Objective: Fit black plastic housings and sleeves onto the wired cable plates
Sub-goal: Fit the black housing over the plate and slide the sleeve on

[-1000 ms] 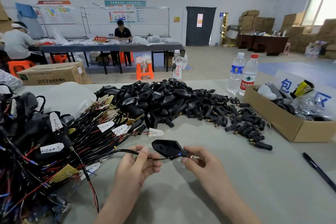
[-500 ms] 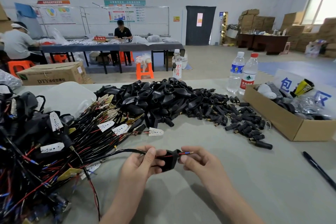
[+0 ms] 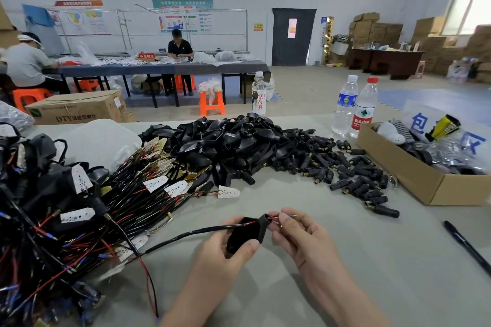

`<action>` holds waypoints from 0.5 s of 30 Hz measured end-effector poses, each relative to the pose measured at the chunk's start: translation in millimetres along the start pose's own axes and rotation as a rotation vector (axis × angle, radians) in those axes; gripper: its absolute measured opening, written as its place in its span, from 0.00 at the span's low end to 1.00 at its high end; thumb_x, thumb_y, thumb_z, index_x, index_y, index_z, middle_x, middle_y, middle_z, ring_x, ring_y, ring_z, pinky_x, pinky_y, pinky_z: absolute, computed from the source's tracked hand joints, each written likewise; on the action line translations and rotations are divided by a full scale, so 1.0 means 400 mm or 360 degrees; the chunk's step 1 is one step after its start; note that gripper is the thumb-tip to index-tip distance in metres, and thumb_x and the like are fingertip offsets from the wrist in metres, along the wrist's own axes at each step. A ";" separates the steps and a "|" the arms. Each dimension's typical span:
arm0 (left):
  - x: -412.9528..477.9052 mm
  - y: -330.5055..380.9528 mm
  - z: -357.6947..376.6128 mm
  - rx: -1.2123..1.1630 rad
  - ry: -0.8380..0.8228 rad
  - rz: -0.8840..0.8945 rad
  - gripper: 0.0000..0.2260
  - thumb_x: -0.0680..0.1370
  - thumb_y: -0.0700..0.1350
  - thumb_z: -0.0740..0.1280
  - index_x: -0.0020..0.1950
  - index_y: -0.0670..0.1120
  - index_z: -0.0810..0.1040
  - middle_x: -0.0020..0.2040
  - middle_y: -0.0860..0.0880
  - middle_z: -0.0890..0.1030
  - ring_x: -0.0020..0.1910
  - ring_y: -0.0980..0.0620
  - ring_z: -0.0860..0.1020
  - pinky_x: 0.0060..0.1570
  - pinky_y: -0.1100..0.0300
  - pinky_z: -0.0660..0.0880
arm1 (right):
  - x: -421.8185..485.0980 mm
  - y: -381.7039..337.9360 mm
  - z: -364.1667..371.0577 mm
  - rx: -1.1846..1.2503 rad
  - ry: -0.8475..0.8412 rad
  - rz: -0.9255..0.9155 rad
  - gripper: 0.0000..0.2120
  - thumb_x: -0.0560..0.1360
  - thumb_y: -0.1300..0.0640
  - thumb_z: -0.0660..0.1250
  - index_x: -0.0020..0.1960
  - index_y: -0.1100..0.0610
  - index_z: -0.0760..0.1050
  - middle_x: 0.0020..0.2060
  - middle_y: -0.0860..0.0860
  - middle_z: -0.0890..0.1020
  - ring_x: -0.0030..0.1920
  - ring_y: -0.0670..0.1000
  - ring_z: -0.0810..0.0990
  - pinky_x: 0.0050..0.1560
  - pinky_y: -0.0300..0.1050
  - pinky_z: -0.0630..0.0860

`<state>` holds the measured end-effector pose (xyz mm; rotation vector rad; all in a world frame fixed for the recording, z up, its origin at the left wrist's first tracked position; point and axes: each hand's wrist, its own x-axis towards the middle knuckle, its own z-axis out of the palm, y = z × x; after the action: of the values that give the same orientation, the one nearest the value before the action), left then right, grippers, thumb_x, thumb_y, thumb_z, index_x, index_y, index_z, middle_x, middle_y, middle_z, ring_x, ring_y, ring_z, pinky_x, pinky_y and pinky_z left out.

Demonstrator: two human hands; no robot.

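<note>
My left hand (image 3: 228, 249) grips a black plastic housing (image 3: 248, 231) just above the table, low in the middle of the view. A black cable (image 3: 186, 235) enters the housing from the left. Red wire ends (image 3: 276, 218) stick out of its right side, and my right hand (image 3: 300, 236) pinches them. A tangle of wired cable plates (image 3: 79, 202) with white plates covers the table's left. Behind my hands lies a heap of black housings (image 3: 233, 146), with small black sleeves (image 3: 353, 170) spread to its right.
An open cardboard box (image 3: 425, 180) of mixed items stands at the right, with two water bottles (image 3: 356, 106) behind it. A black pen (image 3: 465, 244) lies at the right edge. A white plastic lid (image 3: 98, 138) rests at back left. People work at a far table.
The housing has turned from flat and pointed to end-on in my left hand. The wire ends now come out of its right side, and my right hand has taken them.
</note>
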<state>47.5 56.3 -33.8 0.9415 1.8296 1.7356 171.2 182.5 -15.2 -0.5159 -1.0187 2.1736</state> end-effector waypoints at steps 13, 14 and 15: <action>0.026 0.034 -0.012 -0.0892 0.0233 -0.0322 0.16 0.70 0.46 0.69 0.51 0.35 0.78 0.39 0.44 0.83 0.31 0.52 0.80 0.31 0.62 0.78 | 0.013 -0.028 -0.027 0.0298 0.0267 -0.0058 0.09 0.76 0.68 0.67 0.56 0.62 0.76 0.49 0.61 0.85 0.46 0.54 0.87 0.43 0.39 0.83; 0.026 0.035 -0.014 -0.0919 0.0239 -0.0324 0.16 0.70 0.46 0.69 0.50 0.35 0.79 0.39 0.43 0.83 0.31 0.52 0.80 0.32 0.62 0.79 | 0.014 -0.032 -0.030 0.0300 0.0293 -0.0073 0.09 0.77 0.69 0.66 0.56 0.62 0.75 0.49 0.61 0.86 0.45 0.53 0.87 0.44 0.39 0.83; 0.026 0.036 -0.016 -0.0947 0.0250 -0.0330 0.16 0.70 0.47 0.69 0.49 0.35 0.80 0.38 0.43 0.83 0.32 0.52 0.80 0.33 0.62 0.80 | 0.015 -0.036 -0.032 0.0305 0.0320 -0.0089 0.09 0.77 0.69 0.66 0.56 0.62 0.75 0.48 0.60 0.86 0.45 0.53 0.87 0.44 0.39 0.83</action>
<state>38.6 59.1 -17.5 0.3725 1.3014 2.0801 180.6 200.1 -12.0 -0.5937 -0.7015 2.0943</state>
